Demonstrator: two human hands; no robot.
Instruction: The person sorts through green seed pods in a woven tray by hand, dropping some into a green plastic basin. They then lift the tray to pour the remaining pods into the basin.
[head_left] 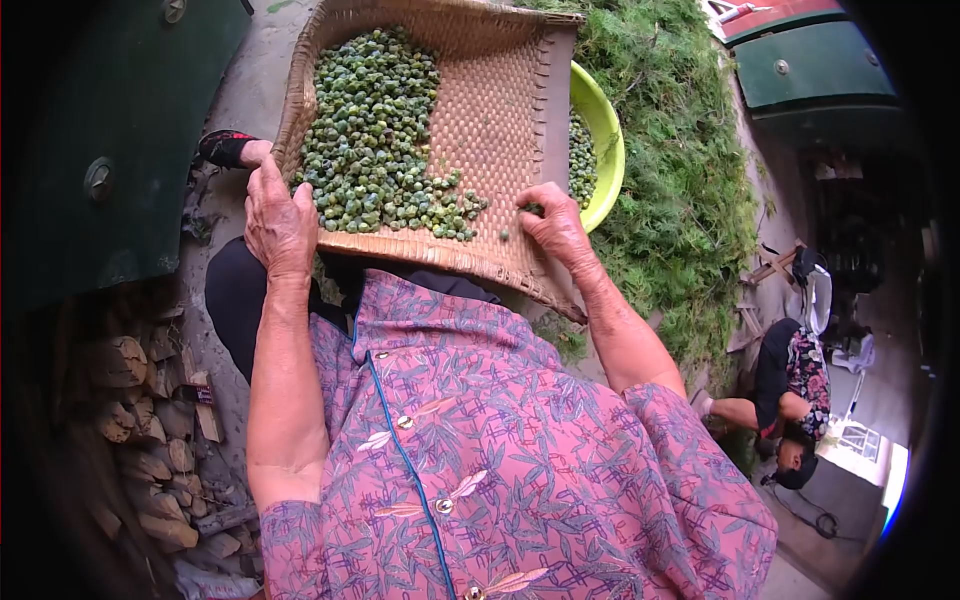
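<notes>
A woven winnowing basket (490, 110) rests tilted across my lap. Small round green cones (375, 130), or fruits like them, are heaped on its left side. My left hand (280, 218) is closed around the basket's left near rim. Over the near right part of the basket is my right hand (557, 228), its fingers curled together with a bit of green showing between them. A single green piece lies on the weave just left of those fingers. Partly hidden behind the basket's right edge, a yellow-green basin (608, 150) holds more of the same green pieces.
Cut green cypress-like branches (670, 180) cover the ground on the right. Stacked firewood (165, 450) lies at lower left, below a dark green cabinet (100, 130). Another person (790, 390) bends over at far right, near a wooden stool (765, 280).
</notes>
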